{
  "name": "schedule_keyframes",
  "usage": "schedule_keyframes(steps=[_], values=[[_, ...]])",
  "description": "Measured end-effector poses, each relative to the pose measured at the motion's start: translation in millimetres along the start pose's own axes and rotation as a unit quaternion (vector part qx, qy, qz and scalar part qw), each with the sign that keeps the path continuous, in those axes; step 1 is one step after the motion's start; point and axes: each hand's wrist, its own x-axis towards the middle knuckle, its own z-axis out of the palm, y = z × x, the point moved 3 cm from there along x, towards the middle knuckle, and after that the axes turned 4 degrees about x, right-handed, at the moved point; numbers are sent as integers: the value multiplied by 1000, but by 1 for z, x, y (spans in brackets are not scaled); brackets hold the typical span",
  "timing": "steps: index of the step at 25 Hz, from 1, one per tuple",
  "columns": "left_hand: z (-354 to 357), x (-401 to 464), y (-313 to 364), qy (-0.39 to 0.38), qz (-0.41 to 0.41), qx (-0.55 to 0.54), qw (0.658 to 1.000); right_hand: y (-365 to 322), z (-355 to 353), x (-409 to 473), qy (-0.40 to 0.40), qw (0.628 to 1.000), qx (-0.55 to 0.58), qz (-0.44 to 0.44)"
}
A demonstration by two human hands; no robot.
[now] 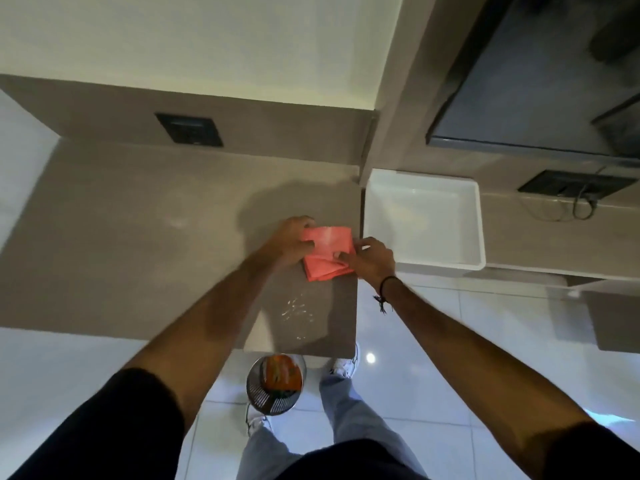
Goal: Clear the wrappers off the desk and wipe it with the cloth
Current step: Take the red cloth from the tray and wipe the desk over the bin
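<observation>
Two bare hands work a folded pink cloth (327,252) near the right edge of the grey desk (138,244). Left hand (289,242) rests on the cloth's left side with fingers curled over its far-left corner, pinning it to the surface. Right hand (372,261) reaches in from beyond the right edge, thumb and fingers closed in a narrow pinch on the cloth's near-right folds. No wrappers remain visible on the desk; an orange wrapper (280,374) lies in a perforated metal bin (275,384) on the floor just below the near right corner, so the clearing step appears done. A patch of wet streaks or crumbs (296,310) lies between the cloth and the near edge, seemingly unwiped. A white tray (424,221) sits just beside the desk's right edge, on the neighbouring ledge. Risks, as judged: the cloth sits so close to the right edge that a sideways stroke could carry it off the desk; loose folds under a light pinch could open mid-stroke and smear rather than lift the residue; a stroke toward the near edge could push debris onto the floor beside the bin instead of into it.
</observation>
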Motion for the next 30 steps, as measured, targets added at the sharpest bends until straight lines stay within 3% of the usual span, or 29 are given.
schedule_keyframes(steps=[2,6,10,14,18,21,25,30], values=[[1,-23,-15,56,1,34,998,9,2,-27,92,991,-79,-58],[11,-102,-59,200,86,70,974,31,30,-94,196,961,-102,-167],[33,-185,-111,198,169,115,959,51,85,-149,178,923,-203,-273],[67,-237,-166,133,194,176,956,104,149,-182,88,890,-297,-335],[131,-252,-244,15,113,197,974,178,214,-162,-12,906,-352,-233],[200,-231,-324,-22,-57,125,990,248,257,-109,-36,936,-335,-104],[295,-184,-416,-82,-254,62,962,343,318,-28,-49,953,-298,35],[393,-133,-491,-142,-345,3,928,446,370,41,-61,957,-229,169]])
